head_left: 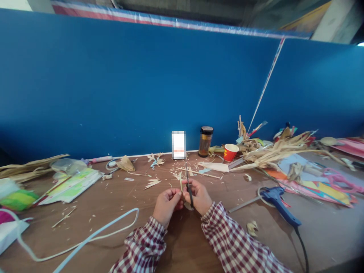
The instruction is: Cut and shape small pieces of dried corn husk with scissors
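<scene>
In the middle of the view my left hand (pixel 167 206) is closed, pinching a thin pale strip of corn husk (pixel 181 182) that points away from me. Close against it, my right hand (pixel 200 195) is wrapped round a pair of dark-handled scissors (pixel 190 197). The scissors' narrow blades reach up and away, just right of the strip. Whether the blades touch the strip I cannot tell. Small husk clippings (pixel 152 184) lie on the brown table beyond both hands. My fingertips partly hide the lower end of the strip.
A blue glue gun (pixel 280 204) with a black cord lies to the right, near pink scissors (pixel 339 180) and a heap of dried husks (pixel 278 151). A red paper cup (pixel 231 152) and a lidded bottle (pixel 205 142) stand at the back. A white cable (pixel 93 239) loops at left.
</scene>
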Motion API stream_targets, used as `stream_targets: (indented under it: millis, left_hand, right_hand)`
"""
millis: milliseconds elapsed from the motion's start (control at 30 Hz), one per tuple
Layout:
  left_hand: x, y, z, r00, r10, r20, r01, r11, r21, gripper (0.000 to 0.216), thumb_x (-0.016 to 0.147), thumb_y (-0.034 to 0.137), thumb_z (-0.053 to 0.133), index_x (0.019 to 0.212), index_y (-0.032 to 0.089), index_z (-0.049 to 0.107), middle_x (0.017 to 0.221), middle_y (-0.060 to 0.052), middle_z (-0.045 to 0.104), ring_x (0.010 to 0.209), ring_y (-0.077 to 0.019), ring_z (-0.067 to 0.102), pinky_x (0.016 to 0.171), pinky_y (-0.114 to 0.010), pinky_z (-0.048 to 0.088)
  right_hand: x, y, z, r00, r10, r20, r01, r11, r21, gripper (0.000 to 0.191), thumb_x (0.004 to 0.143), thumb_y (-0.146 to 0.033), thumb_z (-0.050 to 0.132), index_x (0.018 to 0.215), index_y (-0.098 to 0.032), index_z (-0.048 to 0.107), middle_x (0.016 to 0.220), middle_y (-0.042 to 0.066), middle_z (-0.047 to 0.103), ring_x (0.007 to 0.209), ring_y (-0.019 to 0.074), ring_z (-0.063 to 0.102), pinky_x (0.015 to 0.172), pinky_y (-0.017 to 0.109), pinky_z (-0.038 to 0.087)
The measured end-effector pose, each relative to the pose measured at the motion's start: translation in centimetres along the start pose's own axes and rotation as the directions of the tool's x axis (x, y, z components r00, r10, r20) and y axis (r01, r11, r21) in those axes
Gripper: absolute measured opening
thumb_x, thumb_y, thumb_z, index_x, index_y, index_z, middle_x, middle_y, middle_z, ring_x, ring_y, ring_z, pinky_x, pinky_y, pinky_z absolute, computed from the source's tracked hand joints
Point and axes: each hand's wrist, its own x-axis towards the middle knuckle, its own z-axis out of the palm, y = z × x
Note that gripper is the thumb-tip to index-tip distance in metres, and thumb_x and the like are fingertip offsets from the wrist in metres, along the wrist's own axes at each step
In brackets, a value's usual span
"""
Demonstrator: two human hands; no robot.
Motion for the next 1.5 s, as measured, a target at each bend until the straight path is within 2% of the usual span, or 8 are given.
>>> stream_targets:
  millis: [233, 433, 700, 1333, 1433, 1500]
  left_hand:
    - [-0.05, -0.19, 0.23, 1.000, 0.008, 0.004, -0.008, 1.000, 0.008, 0.032, 0.056, 0.038, 0.072, 0.067, 0.013, 0.055, 0.052, 0.003, 0.056, 0.044, -0.0073, 0.051, 0.046, -0.019, 0.043]
    - [0.15, -0.36, 0.06, 1.000, 0.001, 0.003, -0.001, 1.000, -0.021, 0.037, 0.056, 0.034, 0.074, 0.083, 0.012, 0.060, 0.061, 0.001, 0.062, 0.049, -0.0081, 0.055, 0.049, -0.020, 0.046]
    - [0.20, -0.39, -0.18, 1.000, 0.028, -0.002, -0.028, 1.000, -0.010, 0.033, 0.056, 0.036, 0.074, 0.072, 0.012, 0.060, 0.056, 0.000, 0.062, 0.048, -0.0085, 0.055, 0.048, -0.019, 0.046]
    - [0.18, -0.30, -0.02, 1.000, -0.012, -0.025, 0.011, 0.999, -0.052, 0.035, 0.052, 0.036, 0.075, 0.070, 0.011, 0.059, 0.054, 0.002, 0.059, 0.046, -0.0064, 0.052, 0.047, -0.017, 0.045]
    - [0.36, 0.01, -0.34, 0.999, 0.013, -0.051, -0.016, 0.998, -0.053, 0.034, 0.053, 0.036, 0.075, 0.071, 0.012, 0.059, 0.054, 0.003, 0.058, 0.046, -0.0059, 0.051, 0.046, -0.017, 0.043]
    - [0.60, 0.18, -0.66, 0.997, 0.023, -0.068, -0.026, 0.998, -0.055, 0.034, 0.054, 0.036, 0.074, 0.072, 0.012, 0.059, 0.054, 0.004, 0.057, 0.046, -0.0058, 0.050, 0.045, -0.016, 0.042]
  right_hand:
    - [0.01, 0.00, 0.08, 1.000, -0.008, 0.008, 0.008, 1.000, -0.003, 0.031, 0.058, -0.013, 0.062, 0.087, -0.018, 0.056, 0.059, -0.006, 0.054, 0.047, 0.0069, 0.045, 0.046, 0.019, 0.035]
    - [-0.03, -0.26, 0.06, 1.000, 0.011, -0.016, -0.012, 1.000, -0.018, 0.035, 0.057, -0.011, 0.062, 0.091, -0.018, 0.055, 0.060, -0.006, 0.055, 0.049, 0.0073, 0.047, 0.049, 0.020, 0.037]
    - [-0.06, -0.22, 0.10, 1.000, 0.007, -0.017, -0.008, 1.000, -0.024, 0.037, 0.058, -0.013, 0.061, 0.094, -0.017, 0.052, 0.059, -0.006, 0.054, 0.046, 0.0064, 0.044, 0.046, 0.019, 0.034]
    - [-0.05, 0.01, 0.39, 0.999, 0.000, -0.043, -0.004, 0.996, -0.089, 0.037, 0.061, -0.016, 0.062, 0.096, -0.017, 0.048, 0.061, -0.006, 0.051, 0.050, 0.0074, 0.045, 0.049, 0.019, 0.037]
    - [-0.11, 0.21, 0.25, 0.998, -0.044, -0.036, 0.037, 0.983, -0.181, 0.033, 0.066, -0.022, 0.062, 0.097, -0.016, 0.050, 0.064, -0.005, 0.051, 0.052, 0.0084, 0.046, 0.049, 0.020, 0.037]
    - [-0.31, 0.20, 0.15, 0.994, -0.110, -0.004, 0.103, 0.941, -0.323, 0.030, 0.070, -0.026, 0.060, 0.098, -0.017, 0.052, 0.064, -0.004, 0.050, 0.055, 0.0094, 0.047, 0.051, 0.021, 0.038]
